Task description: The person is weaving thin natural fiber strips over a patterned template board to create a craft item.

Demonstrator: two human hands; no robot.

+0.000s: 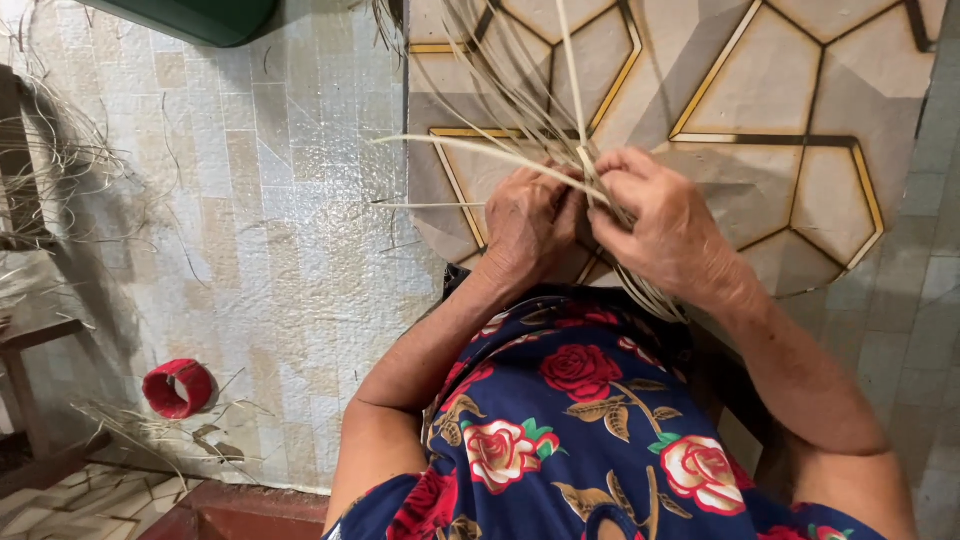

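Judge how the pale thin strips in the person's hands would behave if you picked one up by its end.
The strips look long, thin and flat, so one would probably bend and droop rather than stay stiff. They curve in arcs where both hands, left hand and right hand, grip them, suggesting springy flex. They seem very light.

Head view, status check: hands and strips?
Left hand and right hand both gripping the pale strips. Strips fan upward over patterned floor. Nothing blocking.
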